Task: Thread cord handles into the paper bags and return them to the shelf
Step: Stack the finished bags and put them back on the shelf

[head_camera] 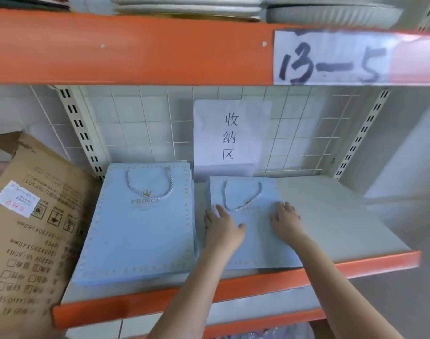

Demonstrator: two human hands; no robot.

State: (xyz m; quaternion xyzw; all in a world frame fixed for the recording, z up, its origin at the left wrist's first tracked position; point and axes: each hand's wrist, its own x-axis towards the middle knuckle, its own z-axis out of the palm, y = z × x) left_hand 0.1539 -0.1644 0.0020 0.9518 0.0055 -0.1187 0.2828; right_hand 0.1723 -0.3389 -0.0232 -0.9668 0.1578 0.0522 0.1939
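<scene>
1. Two hands press flat on small blue bag: left hand at its left edge, right hand right of centre. Fingers straight, slightly apart, no grip.
2. Bag lies flat on shelf, just beside bigger bag stack on its left.
3. Cord handle is in; loop lies on bag face above fingertips.
4. Stack's top bag reads "PRINCE", also w/ cord.
5. Cardboard box leans far left; paper sign on rear grid; "13-5" label on upper beam.

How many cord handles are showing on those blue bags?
2. The left handle lies on top of the left pile; the right handle lies on the right bag, where the left hand and right hand rest. Lower bags may hide more.
</scene>
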